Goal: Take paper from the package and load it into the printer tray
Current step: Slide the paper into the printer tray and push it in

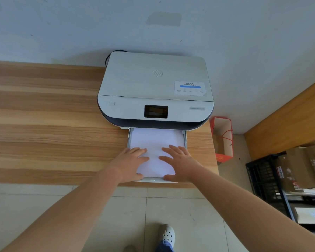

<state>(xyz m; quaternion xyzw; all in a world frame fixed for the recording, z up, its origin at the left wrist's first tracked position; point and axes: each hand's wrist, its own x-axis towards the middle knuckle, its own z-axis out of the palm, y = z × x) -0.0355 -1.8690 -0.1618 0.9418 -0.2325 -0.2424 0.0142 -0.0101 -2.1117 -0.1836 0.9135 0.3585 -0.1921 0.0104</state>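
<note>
White and dark-grey inkjet printer (155, 91) sits at the right end of the light striped-wood counter (44, 115), back against the wall. Its pulled-out white plastic tray (185, 140) reaches the counter's front edge, with a stack of white paper (154, 140) lying inside. Left hand (130, 163) and right hand (179, 161) lie flat on the stack, fingers spread, gripping nothing. Red paper bag (223, 139) stands on the floor beyond the counter's right edge.

Soft, even daylight, faint shadows only, sharp focus at the centre, and wide-angle bending toward the edges.
</note>
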